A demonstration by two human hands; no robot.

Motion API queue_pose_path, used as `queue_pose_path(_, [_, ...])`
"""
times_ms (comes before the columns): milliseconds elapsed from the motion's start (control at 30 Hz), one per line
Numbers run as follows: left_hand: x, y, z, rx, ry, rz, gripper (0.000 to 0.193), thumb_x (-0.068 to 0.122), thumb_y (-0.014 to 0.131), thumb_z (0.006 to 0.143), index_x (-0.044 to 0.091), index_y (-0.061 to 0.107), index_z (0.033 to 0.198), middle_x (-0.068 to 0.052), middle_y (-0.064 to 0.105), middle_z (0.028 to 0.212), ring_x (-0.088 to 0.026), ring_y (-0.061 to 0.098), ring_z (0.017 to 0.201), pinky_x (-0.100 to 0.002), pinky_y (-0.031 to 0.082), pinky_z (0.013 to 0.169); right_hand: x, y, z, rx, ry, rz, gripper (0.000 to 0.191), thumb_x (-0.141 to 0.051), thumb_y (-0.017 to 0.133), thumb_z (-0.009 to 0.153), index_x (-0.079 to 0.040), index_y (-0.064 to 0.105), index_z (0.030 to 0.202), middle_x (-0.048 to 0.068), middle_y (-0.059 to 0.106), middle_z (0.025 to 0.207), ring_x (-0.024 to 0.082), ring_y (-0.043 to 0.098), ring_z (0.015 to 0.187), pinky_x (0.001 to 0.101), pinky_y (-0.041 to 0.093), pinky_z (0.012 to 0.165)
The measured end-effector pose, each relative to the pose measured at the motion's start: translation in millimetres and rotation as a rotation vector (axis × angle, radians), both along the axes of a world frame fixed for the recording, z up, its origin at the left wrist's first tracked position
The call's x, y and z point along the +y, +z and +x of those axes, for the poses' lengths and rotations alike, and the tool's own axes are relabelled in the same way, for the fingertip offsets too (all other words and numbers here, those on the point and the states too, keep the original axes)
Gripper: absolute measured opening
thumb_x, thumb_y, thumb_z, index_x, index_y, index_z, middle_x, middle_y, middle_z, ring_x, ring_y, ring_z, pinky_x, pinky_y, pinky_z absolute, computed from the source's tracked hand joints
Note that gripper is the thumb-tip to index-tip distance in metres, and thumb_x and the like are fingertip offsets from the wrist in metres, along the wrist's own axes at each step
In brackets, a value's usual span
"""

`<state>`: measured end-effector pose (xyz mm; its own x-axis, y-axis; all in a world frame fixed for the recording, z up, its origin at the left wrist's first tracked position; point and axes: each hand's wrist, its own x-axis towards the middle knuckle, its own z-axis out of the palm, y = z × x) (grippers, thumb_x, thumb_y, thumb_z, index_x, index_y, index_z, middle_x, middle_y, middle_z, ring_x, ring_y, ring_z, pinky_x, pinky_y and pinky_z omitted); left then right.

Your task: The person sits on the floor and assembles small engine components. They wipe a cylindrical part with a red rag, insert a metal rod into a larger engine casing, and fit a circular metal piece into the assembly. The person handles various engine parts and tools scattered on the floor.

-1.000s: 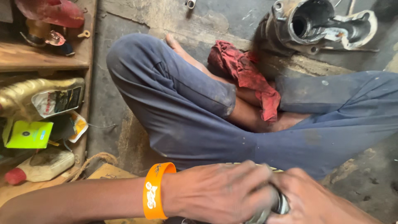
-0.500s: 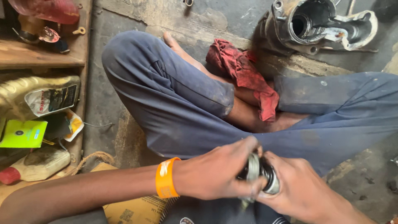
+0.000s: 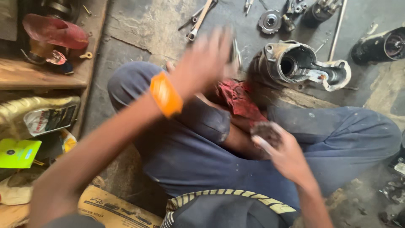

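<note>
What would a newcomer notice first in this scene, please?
The blurred left hand with an orange wristband, raised mid-frame over crossed legs in dark blue trousers. Behind it on the floor lies a grey metal housing beside a red rag. The right hand grips a dark round part.

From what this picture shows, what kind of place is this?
Probably a small repair workshop, with work done on the floor. A grimy metal housing lies on the concrete, a wrench and small parts are scattered beyond it, and an oil bottle lies at the side.
</note>
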<state>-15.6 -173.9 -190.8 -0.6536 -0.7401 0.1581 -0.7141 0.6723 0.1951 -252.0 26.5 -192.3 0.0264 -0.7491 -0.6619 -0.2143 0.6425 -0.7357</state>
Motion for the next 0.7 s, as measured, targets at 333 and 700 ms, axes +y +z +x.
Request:
queue_pose_path(333, [-168, -82, -16, 0.174, -0.026, 0.281, 0.046, 0.038, 0.064, 0.107, -0.002, 0.052, 0.126, -0.031, 0.061, 0.119, -0.053, 0.059, 0.102, -0.059, 0.048, 0.085, -92, -60, 60, 0.667, 0.447, -0.447, 0.062, -0.030, 0.074, 0.086, -0.007, 0.053, 0.140, 0.022, 0.062, 0.126, 0.046, 0.063, 0.104, 0.0534, 0.050, 0.087])
queue_pose_path(700, [-187, -91, -19, 0.345, -0.128, 0.086, 0.065, 0.038, 0.070, 0.099, -0.003, 0.048, 0.144, -0.029, 0.060, 0.133, -0.048, 0.061, 0.119, -0.051, 0.047, 0.103, -104, -97, 39, -0.200, 0.065, -0.308, 0.028, -0.013, 0.054, 0.104, 0.003, 0.068, 0.123, 0.013, 0.070, 0.106, 0.018, 0.063, 0.095, 0.0330, 0.054, 0.084])
